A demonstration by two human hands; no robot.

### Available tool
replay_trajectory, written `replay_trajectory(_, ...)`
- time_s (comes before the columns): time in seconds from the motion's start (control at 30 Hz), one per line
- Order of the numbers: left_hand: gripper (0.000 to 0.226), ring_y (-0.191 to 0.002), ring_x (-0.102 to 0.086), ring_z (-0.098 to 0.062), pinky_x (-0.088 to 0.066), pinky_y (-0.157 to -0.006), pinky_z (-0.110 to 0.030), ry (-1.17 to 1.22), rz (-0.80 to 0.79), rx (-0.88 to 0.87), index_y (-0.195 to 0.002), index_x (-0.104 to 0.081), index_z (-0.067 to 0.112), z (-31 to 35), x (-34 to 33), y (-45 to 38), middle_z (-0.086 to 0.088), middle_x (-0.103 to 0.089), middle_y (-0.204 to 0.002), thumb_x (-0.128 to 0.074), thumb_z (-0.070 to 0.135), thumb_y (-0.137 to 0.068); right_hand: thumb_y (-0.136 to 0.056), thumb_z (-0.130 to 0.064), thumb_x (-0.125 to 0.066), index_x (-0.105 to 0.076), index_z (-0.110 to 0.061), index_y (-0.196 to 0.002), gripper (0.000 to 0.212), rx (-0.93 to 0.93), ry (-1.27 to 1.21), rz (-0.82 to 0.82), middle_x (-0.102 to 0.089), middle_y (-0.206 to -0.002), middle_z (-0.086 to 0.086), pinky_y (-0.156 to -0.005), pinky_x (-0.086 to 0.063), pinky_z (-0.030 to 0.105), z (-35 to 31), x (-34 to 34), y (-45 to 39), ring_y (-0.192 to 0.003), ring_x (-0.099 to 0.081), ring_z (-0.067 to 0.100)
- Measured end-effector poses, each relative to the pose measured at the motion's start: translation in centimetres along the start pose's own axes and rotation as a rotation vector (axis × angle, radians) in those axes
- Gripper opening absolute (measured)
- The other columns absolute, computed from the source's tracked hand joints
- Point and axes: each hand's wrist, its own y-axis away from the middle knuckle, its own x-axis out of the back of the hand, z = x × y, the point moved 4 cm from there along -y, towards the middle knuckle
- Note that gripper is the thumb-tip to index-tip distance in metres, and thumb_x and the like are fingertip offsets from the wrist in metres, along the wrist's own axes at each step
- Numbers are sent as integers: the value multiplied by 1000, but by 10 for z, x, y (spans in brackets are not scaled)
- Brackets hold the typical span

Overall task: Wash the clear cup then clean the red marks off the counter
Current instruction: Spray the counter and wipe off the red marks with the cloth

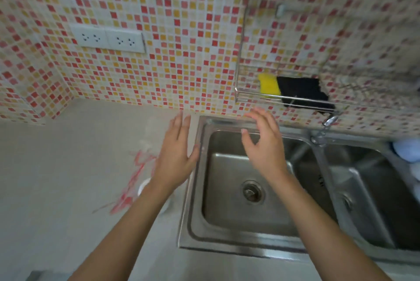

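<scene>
Your left hand [176, 155] hovers with straight fingers beside the scribbled red marks [134, 180] on the grey counter [68, 167]. Your right hand [263, 144], fingers loosely spread and holding nothing, hangs over the stainless steel sink [227, 242].

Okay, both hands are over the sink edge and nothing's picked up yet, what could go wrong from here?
1. The clear cup is hard to see against the pale counter and stands just beside the left hand; a careless sweep could tip it.
2. The left forearm hangs over the red marks and might smear them.
3. The right hand is open near the sponge in the wire rack; tugging could drop it into the sink.
</scene>
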Motion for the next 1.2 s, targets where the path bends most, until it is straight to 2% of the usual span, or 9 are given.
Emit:
replay_trajectory(0.1, 72, -153, 1, -24, 0, -123, -35, -94, 3, -246, -157, -10, 9, 75, -27, -42, -9, -2, -165, -38, 42, -99, -89, -10, -61, -60, -13, -122, 33, 35, 42, 208, -49, -132, 1, -107, -39, 33, 19, 66, -27, -126, -47, 14)
replay_trajectory(0.2, 75, -151, 17, -19, 6, -124, -36, -201, -56, -321, -157, 6, 14, 129, -55, -82, -5, 16, -163, -32, 48, -102, -92, -15, -60, -60, -14, -122, 30, -79, 163, 230, -56, -127, 3, -97, -41, 27, 46, 113, -63, -118, -52, 17)
replay_trajectory(0.4, 79, -143, 32, -22, 18, -117, -37, -401, -215, -180, -149, 24, 11, 149, -93, -114, -6, 37, -152, -34, 37, -103, -92, -24, -61, -55, -12, -130, 40, -227, 269, -125, -57, -131, 8, -94, -43, 32, 103, 111, -125, -115, -56, 25)
replay_trajectory(0.6, 99, -140, 40, -19, 24, -113, -39, -475, -218, -110, -146, 34, 15, 136, -111, -117, -3, 43, -152, -46, 11, -88, -81, -63, -54, -35, -14, -144, 82, -452, 479, -515, -44, -144, 13, -99, -44, 43, 139, 75, -162, -126, -45, 37)
replay_trajectory(0.7, 102, -143, 36, -19, 22, -115, -38, -461, -221, -92, -149, 30, 17, 136, -114, -117, -1, 38, -156, -47, 9, -84, -71, -75, -57, -47, -13, -137, 91, -468, 623, -489, -49, -137, 13, -97, -37, 42, 141, 65, -171, -124, -44, 35)
replay_trajectory(0.9, 101, -137, 40, -18, 23, -114, -36, -461, -236, -38, -149, 29, 16, 142, -114, -116, -1, 39, -153, -48, 11, -84, -83, -54, -63, -64, -15, -107, 46, -332, 776, -474, -58, -82, -1, -63, -43, 28, 130, 62, -182, -81, -58, 22)
replay_trajectory(1.0, 101, -137, 38, -16, 21, -116, -36, -438, -257, -35, -151, 25, 15, 144, -113, -115, -2, 32, -158, -50, 13, -84, -93, -19, -56, -65, -11, -105, 18, -297, 813, -377, -63, -89, 3, -61, -43, 30, 128, 68, -182, -81, -60, 22)
replay_trajectory(1.1, 99, -144, 31, -16, 19, -117, -35, -399, -285, -45, -153, 21, 15, 147, -108, -114, -2, 27, -161, -51, 15, -85, -96, -16, -49, -63, -6, -106, 20, -354, 624, -180, -63, -87, 7, -58, -43, 31, 141, 84, -179, -73, -57, 24)
replay_trajectory(1.2, 91, -150, 17, -14, 13, -120, -35, -264, -254, -41, -157, 9, 19, 147, -94, -107, 2, 15, -165, -52, 15, -90, -100, -19, -39, -51, -4, -127, 34, -460, 199, 0, -64, -110, 14, -56, -41, 30, 143, 104, -173, -81, -60, 29)
